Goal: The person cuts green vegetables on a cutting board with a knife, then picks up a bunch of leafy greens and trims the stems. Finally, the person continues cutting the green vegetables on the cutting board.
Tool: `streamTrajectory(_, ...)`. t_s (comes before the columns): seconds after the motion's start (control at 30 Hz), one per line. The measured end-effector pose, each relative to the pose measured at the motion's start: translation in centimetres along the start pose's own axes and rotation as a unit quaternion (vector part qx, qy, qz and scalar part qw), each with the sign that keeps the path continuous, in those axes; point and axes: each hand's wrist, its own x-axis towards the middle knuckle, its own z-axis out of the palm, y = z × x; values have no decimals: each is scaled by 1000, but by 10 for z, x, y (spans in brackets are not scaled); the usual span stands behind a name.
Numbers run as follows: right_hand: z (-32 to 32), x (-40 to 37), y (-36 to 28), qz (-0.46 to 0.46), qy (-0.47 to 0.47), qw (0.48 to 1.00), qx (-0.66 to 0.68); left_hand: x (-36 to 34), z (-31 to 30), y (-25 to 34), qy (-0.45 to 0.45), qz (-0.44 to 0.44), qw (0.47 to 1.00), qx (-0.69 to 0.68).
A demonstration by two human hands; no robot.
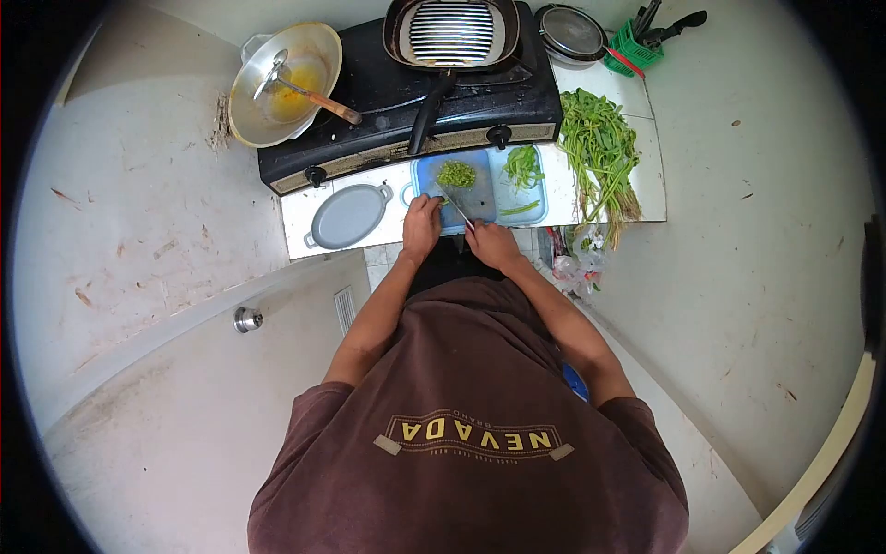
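Observation:
My right hand (493,246) is closed around the handle of a knife (457,208), its blade slanting up and left over a blue cutting board (479,192). Opposite it, my left hand (422,228) pinches a small bit of green stem (444,200) beside the blade. Chopped greens (456,174) lie in a heap on the board, above the knife tip. To the right, on the lighter blue part (535,191), are cut leaves (523,166) and a few loose stems (520,209).
Behind the board stands a black gas stove (369,134) carrying a grill pan (451,61) and a wok (242,102) with a ladle. Leafy greens with roots (600,138) lie right. A grey oval plate (348,216) sits left. Strainers (571,32) and a green knife basket (632,51) stand back right.

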Motion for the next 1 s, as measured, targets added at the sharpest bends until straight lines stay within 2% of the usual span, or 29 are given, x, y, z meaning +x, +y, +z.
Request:
streamTrajectory(0.13,2,-1,-2,4,-10,1000,-3,0,-1,2,-2,-3,1000,4)
streamTrajectory(0.33,13,17,-4,-20,31,999,20,1,-2,1,-11,7,1000,17)
streamTrajectory(0.83,8,13,-4,19,-14,1000,-8,1,-2,0,1,12,1000,6)
streamTrajectory(1.0,11,8,-3,-13,2,1000,-15,1,-3,2,-5,6,1000,10)
